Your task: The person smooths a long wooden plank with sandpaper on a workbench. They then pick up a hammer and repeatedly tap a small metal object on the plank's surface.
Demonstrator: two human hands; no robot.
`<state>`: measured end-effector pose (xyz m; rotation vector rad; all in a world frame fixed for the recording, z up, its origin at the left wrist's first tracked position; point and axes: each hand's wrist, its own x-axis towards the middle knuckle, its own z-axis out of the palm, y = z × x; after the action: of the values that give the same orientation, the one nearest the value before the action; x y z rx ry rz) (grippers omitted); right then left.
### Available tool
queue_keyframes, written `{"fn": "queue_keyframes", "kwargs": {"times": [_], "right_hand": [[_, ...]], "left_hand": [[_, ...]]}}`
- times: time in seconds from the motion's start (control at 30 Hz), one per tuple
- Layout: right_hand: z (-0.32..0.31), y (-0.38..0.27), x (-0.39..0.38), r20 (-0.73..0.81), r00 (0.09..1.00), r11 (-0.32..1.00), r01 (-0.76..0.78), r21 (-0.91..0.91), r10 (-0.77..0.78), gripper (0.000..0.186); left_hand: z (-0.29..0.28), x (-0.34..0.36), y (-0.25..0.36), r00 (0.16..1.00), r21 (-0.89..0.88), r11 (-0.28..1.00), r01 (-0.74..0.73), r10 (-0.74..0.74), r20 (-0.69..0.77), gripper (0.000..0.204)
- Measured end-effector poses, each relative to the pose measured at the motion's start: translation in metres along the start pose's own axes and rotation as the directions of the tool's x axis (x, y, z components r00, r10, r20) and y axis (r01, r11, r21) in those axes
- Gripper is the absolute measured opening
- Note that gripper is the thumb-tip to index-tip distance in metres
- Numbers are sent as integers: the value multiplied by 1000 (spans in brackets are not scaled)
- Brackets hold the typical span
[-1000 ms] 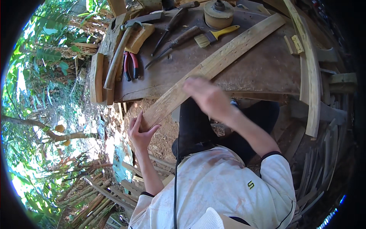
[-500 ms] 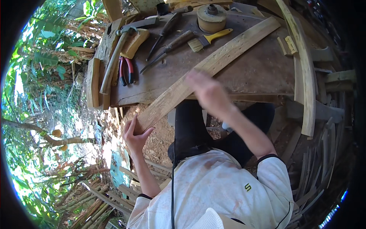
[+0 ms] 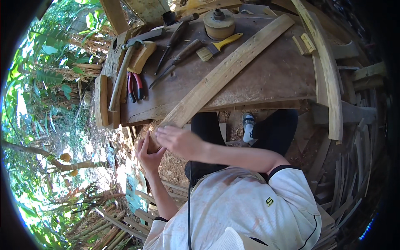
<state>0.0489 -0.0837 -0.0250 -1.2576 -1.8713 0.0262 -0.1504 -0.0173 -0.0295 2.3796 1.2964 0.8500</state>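
Note:
A long, flat wooden plank [image 3: 225, 71] lies diagonally over the workbench [image 3: 271, 81], its near end jutting past the front edge toward me. My left hand [image 3: 149, 153] is wrapped round that near end, with the thumb on one side and the fingers on the other. Close beside it, my right hand [image 3: 179, 142] rests on the plank's upper face, fingers stretched out and slightly blurred. Nothing shows under the right fingers, though their undersides are hidden.
On the bench lie a yellow-handled paintbrush [image 3: 218, 46], two long wooden-handled tools [image 3: 177, 60], red-handled pliers [image 3: 134, 87] and a hammer [image 3: 123, 73]. A round wooden block [image 3: 219, 28] stands at the back. A long curved strip [image 3: 327, 71] overhangs the right side.
My right hand has swept along the plank toward me, from its middle to near my left hand. The left hand keeps its hold on the end. The view has shifted slightly.

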Motion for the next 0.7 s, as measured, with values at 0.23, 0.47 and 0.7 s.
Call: {"fn": "queue_keyframes", "kwargs": {"times": [0.23, 0.47, 0.7], "right_hand": [[-181, 154, -23, -194, 854, 806, -519, -284, 482, 27], [-144, 109, -18, -206, 937, 870, -339, -358, 280, 27], [-185, 135, -8, -249, 952, 935, -242, -258, 178, 20]], "left_hand": [[-5, 5, 8, 999, 20, 999, -28, 28, 34, 94], [-27, 4, 0, 973, 54, 995, 78, -88, 212, 81], [-72, 22, 31, 849, -7, 950, 312, -276, 451, 59]]}}
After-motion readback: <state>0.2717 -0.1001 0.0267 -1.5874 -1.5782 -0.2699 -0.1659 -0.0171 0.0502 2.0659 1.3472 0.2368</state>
